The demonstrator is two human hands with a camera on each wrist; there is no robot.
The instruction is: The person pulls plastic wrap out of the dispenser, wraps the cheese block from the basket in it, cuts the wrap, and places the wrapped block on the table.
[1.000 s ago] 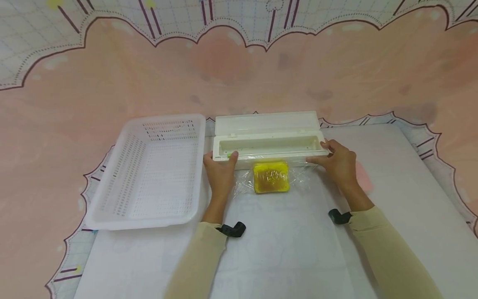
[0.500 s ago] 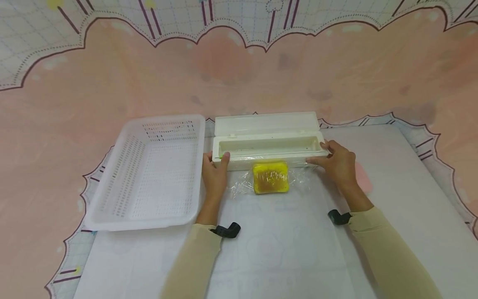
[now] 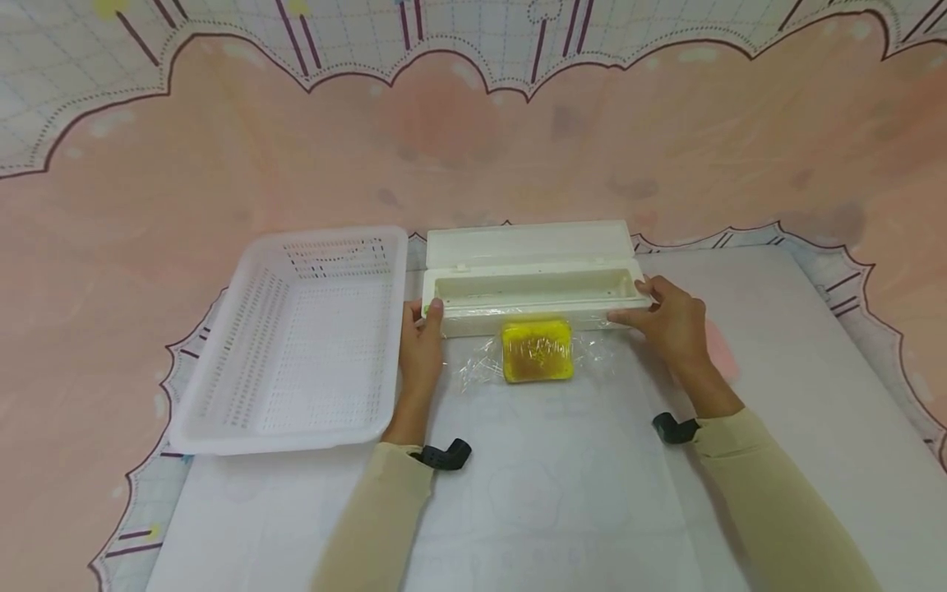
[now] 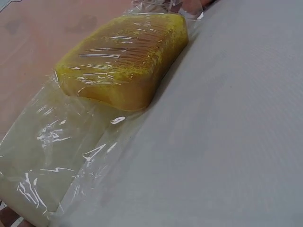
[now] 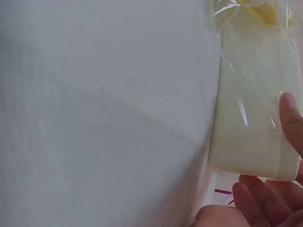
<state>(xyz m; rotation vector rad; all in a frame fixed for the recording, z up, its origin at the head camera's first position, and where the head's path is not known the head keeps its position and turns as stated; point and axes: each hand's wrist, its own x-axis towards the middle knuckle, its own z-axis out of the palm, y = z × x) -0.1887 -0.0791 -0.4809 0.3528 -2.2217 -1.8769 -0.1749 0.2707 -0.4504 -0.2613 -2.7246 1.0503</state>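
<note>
A long white cling film dispenser lies in the head view with its lid raised at the back. Clear film runs from its front edge around a yellow-brown block, which sits right against the front wall. My left hand grips the dispenser's left end, thumb on the front edge by a small green slider. At the opposite end, my right hand holds the corner between thumb and fingers. The right wrist view shows that thumb over the film-covered front. Only a bit of the left fingers shows in the left wrist view.
A white perforated basket stands to the left, close beside my left hand. Partly behind my right wrist lies a flat pink item. White sheeting covers the table, with a peach patterned cloth beyond.
My left thumb and the green slider have moved left along the dispenser's front edge to its left end. The left forearm shifted left too. My right hand, dispenser and block stayed put.
</note>
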